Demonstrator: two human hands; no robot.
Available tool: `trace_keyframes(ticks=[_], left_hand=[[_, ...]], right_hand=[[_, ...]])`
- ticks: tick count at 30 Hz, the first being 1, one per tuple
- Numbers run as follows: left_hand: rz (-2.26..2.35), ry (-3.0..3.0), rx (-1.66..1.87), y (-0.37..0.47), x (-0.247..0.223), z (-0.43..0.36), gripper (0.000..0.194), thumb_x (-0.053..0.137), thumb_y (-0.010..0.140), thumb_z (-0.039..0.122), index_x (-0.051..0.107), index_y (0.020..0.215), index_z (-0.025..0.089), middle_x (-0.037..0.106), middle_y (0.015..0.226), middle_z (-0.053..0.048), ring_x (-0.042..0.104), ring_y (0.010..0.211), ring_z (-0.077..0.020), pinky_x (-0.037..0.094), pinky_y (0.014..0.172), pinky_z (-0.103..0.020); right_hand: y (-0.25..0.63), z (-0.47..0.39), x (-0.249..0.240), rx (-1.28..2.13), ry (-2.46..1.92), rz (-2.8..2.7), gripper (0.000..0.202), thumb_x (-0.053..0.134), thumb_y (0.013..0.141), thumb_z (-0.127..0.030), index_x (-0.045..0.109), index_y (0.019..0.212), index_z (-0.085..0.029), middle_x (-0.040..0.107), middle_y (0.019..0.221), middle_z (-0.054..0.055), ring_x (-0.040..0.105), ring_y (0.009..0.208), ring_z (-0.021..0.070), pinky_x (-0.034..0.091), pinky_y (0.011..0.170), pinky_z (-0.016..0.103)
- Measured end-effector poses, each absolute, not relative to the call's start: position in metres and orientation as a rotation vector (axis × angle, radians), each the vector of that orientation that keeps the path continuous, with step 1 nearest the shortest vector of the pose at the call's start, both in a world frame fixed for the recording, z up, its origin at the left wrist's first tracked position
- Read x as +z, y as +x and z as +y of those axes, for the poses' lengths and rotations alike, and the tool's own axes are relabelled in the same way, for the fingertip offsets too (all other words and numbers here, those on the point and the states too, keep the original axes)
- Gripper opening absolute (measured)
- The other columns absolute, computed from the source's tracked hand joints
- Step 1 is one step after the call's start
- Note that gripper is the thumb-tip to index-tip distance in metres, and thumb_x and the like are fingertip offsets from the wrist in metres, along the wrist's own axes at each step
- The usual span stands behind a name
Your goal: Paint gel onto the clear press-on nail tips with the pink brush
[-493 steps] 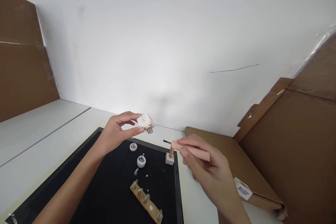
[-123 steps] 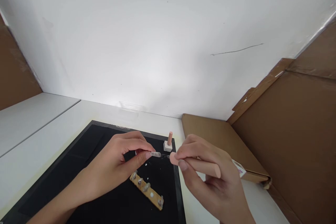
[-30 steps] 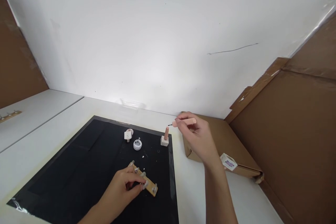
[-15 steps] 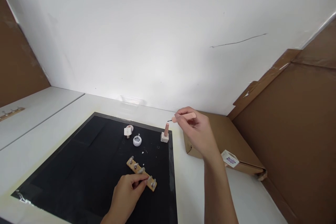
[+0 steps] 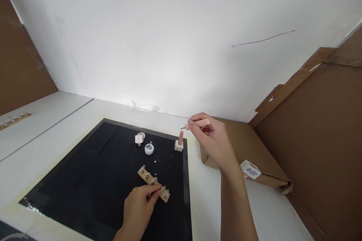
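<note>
My left hand (image 5: 139, 208) is closed, thumb and fingers pinched at the wooden nail tip stand (image 5: 141, 172), which lies slanted on the black mat. Several clear nail tips stand up along it; the exact point of the pinch is partly hidden by the fingertips. Raised above the mat's back right corner, my right hand (image 5: 212, 138) is shut on a nail polish brush (image 5: 202, 122) by its pink cap, thin dark bristle end pointing left. Just below the brush tip stands a nail polish bottle (image 5: 178, 146) with a pink cap, upright and apart from the hand.
A small white round jar (image 5: 149, 149) and a white square-topped bottle (image 5: 138, 139) stand on the black mat (image 5: 82, 165). Right of it lies a cardboard box (image 5: 246, 143), with a white bottle-like item (image 5: 250, 169) at its near edge. Another nail stand (image 5: 14, 121) lies far left.
The whole view has shifted slightly. Both hands keep nearly the same pose, the brush still held up over the capped bottle and the left fingers still at the stand.
</note>
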State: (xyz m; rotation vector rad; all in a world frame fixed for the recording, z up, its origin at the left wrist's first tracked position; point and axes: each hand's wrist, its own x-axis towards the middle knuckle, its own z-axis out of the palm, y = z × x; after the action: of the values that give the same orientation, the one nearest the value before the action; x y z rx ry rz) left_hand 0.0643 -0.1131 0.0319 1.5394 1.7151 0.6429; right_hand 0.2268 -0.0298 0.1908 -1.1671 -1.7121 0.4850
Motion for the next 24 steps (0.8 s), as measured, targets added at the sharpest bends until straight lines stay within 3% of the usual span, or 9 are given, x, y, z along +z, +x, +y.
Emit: trace_keyframes(ticks=[8, 14, 17, 24], left_hand=[[1.792, 1.608, 0.69, 0.068, 0.03, -0.116, 0.028, 0.051, 0.087, 0.022, 0.076, 0.099, 0.029, 0.077, 0.081, -0.004, 0.07, 0.075, -0.0224, 0.039, 0.058, -0.022], [1.718, 1.646, 0.783, 0.062, 0.014, -0.125, 0.029, 0.05, 0.086, 0.026, 0.076, 0.1, 0.022, 0.07, 0.066, -0.003, 0.062, 0.058, -0.0172, 0.04, 0.055, -0.023], [1.677, 1.729, 0.844, 0.064, 0.005, -0.132, 0.029, 0.051, 0.087, 0.027, 0.078, 0.091, 0.021, 0.067, 0.063, -0.004, 0.061, 0.057, -0.0169, 0.042, 0.055, -0.023], [1.714, 1.928, 0.79, 0.082, 0.006, -0.135, 0.026, 0.054, 0.084, 0.021, 0.076, 0.099, 0.022, 0.07, 0.066, -0.004, 0.063, 0.055, -0.0178, 0.045, 0.055, -0.022]], right_hand=[[0.224, -0.031, 0.192, 0.462, -1.157, -1.751, 0.02, 0.054, 0.08, -0.019, 0.055, 0.06, -0.019, 0.062, 0.069, 0.0, 0.054, 0.053, 0.0105, 0.036, 0.046, 0.022], [0.224, -0.031, 0.19, 0.444, -1.162, -1.766, 0.021, 0.054, 0.081, -0.02, 0.057, 0.06, -0.018, 0.063, 0.072, 0.0, 0.052, 0.054, 0.0098, 0.036, 0.046, 0.022], [0.224, -0.031, 0.19, 0.442, -1.174, -1.773, 0.02, 0.054, 0.081, -0.02, 0.058, 0.062, -0.018, 0.063, 0.074, 0.001, 0.053, 0.055, 0.0107, 0.036, 0.046, 0.022], [0.222, -0.033, 0.191, 0.445, -1.171, -1.774, 0.02, 0.053, 0.081, -0.02, 0.055, 0.061, -0.019, 0.064, 0.072, 0.001, 0.053, 0.056, 0.0115, 0.037, 0.047, 0.022]])
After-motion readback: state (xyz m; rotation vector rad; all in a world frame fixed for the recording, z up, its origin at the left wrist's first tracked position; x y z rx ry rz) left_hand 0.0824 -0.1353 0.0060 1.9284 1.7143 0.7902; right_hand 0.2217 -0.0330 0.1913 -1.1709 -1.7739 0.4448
